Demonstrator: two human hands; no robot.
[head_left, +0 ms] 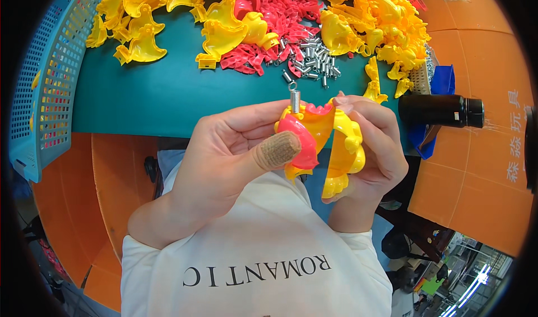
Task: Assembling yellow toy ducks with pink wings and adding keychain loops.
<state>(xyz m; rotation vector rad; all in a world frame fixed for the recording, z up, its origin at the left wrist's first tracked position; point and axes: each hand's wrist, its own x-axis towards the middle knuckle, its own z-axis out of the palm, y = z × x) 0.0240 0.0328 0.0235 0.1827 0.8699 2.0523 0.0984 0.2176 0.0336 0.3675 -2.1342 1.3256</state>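
My left hand (235, 143), its thumb wrapped in a brown bandage (276, 150), grips a yellow plastic shell half with a red plastic piece (303, 140) set in it. A metal spring (295, 100) with a loop at its end stands up from the top of that half. Close beside it, my right hand (376, 140) holds a second yellow plastic shell half (347, 151) with a bumpy edge. The two halves nearly meet at the top and spread apart lower down. The right fingertips are partly hidden behind the yellow pieces.
On the green table (134, 98) lie yellow shells (224, 31), red pieces (246, 58) and metal springs (319, 59). A blue basket (56, 76) stands at the left. At the right are a black bottle (434, 110), a blue bin (443, 80) and orange board (476, 165).
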